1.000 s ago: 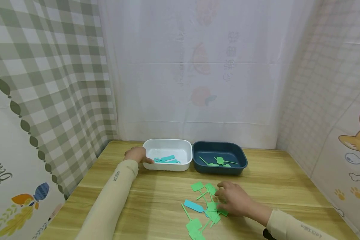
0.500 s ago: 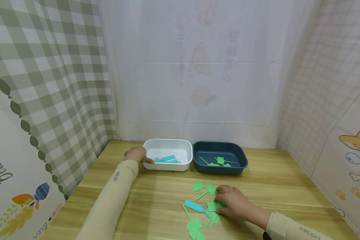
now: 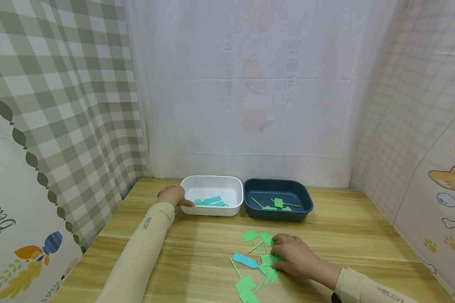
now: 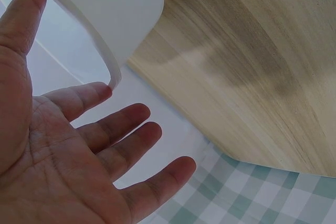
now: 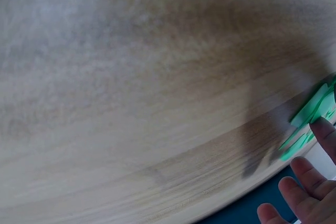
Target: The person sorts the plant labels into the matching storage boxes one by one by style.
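Note:
My left hand (image 3: 173, 196) is at the left end of a white tray (image 3: 212, 211), its fingers spread. In the left wrist view the thumb and index fingertip (image 4: 105, 90) touch the tray's rim, while the other fingers stand free. Two blue tags (image 3: 212, 200) with looped ends lie inside the tray. My right hand (image 3: 293, 254) reaches over a loose pile of green tags (image 3: 267, 261) with square heads and thin stems. Its index fingertip (image 5: 319, 124) is right at a green tag (image 5: 314, 107) in the right wrist view; the thumb is mostly cut off there.
A dark blue tray (image 3: 277, 215) stands right beside the white one, with several green tags (image 3: 278, 203) in it. One blue tag (image 3: 245, 260) lies among the green ones on the wooden table (image 3: 197, 261). Cloth curtains (image 3: 246, 105) hang behind and on both sides.
My right hand has shifted slightly left and down over the green tags, covering the tag head at the pile's right side. The left hand and both trays have stayed put.

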### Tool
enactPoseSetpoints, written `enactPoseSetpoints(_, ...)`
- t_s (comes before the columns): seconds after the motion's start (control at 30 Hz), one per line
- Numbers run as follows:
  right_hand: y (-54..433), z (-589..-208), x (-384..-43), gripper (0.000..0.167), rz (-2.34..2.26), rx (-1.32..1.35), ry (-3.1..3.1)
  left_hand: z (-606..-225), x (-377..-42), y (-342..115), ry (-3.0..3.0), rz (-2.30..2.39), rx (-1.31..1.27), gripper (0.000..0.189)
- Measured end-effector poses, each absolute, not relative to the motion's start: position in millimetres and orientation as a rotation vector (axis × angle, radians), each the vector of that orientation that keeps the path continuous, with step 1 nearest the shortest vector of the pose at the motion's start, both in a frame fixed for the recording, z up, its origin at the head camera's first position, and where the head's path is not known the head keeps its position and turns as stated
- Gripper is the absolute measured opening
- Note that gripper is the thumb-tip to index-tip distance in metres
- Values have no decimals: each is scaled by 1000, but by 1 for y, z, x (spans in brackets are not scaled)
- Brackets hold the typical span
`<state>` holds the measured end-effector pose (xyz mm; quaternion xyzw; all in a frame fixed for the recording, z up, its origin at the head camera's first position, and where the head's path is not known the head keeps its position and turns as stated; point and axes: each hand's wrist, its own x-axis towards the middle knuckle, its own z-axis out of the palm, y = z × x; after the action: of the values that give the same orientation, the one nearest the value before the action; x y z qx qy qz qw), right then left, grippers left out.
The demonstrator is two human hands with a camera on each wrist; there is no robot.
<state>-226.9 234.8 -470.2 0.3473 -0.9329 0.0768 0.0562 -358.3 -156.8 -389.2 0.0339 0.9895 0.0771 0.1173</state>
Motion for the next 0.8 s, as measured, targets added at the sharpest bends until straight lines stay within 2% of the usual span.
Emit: enactPoseSetpoints(0.8,234,-465,-232,25,158,1038,-2708,-389,-355,-157,2916,237,112,51)
